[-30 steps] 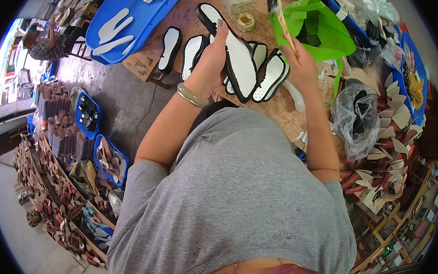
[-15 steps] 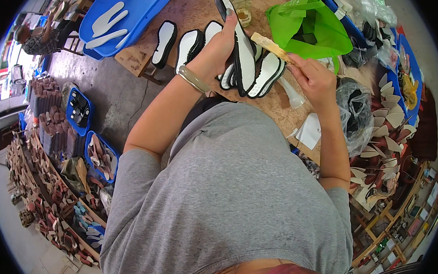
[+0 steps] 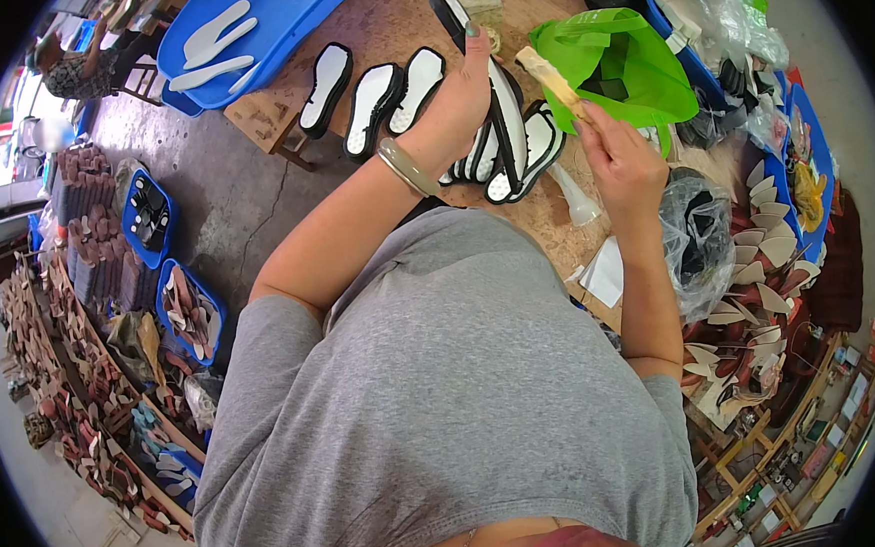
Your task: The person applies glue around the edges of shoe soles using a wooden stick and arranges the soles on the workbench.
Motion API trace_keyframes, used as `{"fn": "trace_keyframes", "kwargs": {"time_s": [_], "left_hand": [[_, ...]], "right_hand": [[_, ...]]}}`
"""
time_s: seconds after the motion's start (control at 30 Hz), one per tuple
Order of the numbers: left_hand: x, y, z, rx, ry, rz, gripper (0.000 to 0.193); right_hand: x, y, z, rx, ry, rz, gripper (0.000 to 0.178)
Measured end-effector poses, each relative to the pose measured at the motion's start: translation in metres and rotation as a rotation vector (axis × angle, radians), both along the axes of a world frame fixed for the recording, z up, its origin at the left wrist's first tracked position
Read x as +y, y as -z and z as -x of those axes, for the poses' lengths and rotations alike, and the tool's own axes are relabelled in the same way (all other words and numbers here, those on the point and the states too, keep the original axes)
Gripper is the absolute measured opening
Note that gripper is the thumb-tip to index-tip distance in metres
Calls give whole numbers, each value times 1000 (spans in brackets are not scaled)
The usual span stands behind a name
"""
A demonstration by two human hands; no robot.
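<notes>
My left hand [image 3: 459, 107] is closed round a long shoe sole [image 3: 509, 119] with a black rim and a white inner face. It is lifted above the table and tilted nearly edge-on. My right hand [image 3: 623, 160] grips a flat wooden-looking brush [image 3: 553, 78], its pale, crusted end pointing toward the sole but apart from it. Three similar soles, a left one [image 3: 326, 88], a middle one [image 3: 374, 109] and a right one [image 3: 417, 88], lie in a row left of my left hand. Beneath the held sole, several more soles [image 3: 535, 155] are bunched together, partly hidden.
Beside my right wrist lie a translucent flared plastic piece [image 3: 575, 195] and white paper [image 3: 603, 271]. Behind stands a green bag [image 3: 662, 94]. A blue tray [image 3: 268, 48] with white cutouts overhangs the table's left end. Right: a clear plastic bag [image 3: 696, 248]. Another person sits far left.
My left hand has shifted slightly right, turning the sole more edge-on and uncovering the row's third sole. The brush's tip has drawn back from beside the sole, a little right and farther away.
</notes>
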State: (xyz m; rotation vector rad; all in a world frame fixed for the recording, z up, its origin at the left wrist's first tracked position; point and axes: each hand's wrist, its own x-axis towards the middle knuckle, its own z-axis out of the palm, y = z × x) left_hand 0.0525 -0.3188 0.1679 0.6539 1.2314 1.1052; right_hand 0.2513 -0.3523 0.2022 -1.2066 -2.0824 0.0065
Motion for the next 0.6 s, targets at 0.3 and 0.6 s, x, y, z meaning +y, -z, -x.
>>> {"fn": "trace_keyframes", "kwargs": {"time_s": [0.3,0.6], "left_hand": [[-7,0,-8,332,-67,-502,75],[-9,5,-12,263,37,-717,65]], "right_hand": [[-26,17,5,802,6,536,23],[-27,7,16,779,112,567,21]]}}
